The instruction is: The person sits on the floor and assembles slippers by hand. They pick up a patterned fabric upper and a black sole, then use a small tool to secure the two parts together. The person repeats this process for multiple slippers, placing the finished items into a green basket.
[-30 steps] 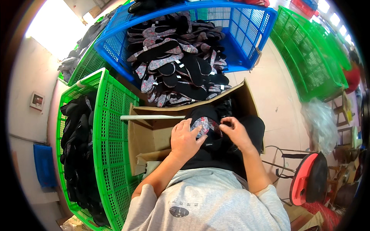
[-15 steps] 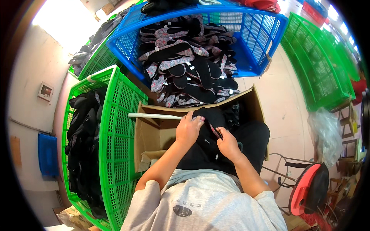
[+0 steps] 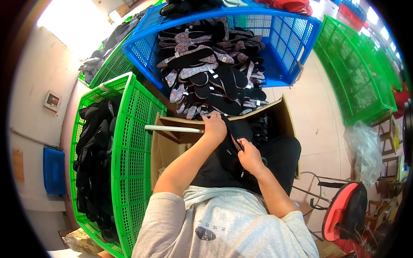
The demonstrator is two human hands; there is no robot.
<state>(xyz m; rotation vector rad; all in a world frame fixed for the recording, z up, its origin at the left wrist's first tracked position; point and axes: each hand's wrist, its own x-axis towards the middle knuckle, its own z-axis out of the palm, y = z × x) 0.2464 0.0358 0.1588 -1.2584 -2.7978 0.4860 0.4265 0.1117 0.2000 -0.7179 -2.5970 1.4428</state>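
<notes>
A black fabric shoe [image 3: 232, 134] with a patterned lining lies over my lap, stretched lengthwise between my hands. At its far end, my left hand [image 3: 215, 127] is closed on it with bent fingers, close to the cardboard box's far edge; the fingertips' exact grip is partly hidden. My right hand [image 3: 251, 157] pinches the nearer edge of the opening, where a strip of pink floral lining shows. A white bar [image 3: 172, 128] reaches across the cardboard box [image 3: 165, 148] and ends from view at my left hand.
Beyond the box, a blue crate [image 3: 307, 43] holds piled floral-and-black shoe pieces [image 3: 215, 79]. On the left stands a green crate [image 3: 137, 172] of black pieces. Rightward are another green crate [image 3: 352, 69], clear plastic [image 3: 363, 146] and a red-and-black seat [image 3: 344, 210].
My left hand has moved away from me, toward the box's far edge, drawing the shoe out longer. My right hand has shifted slightly left and stays on the shoe's edge.
</notes>
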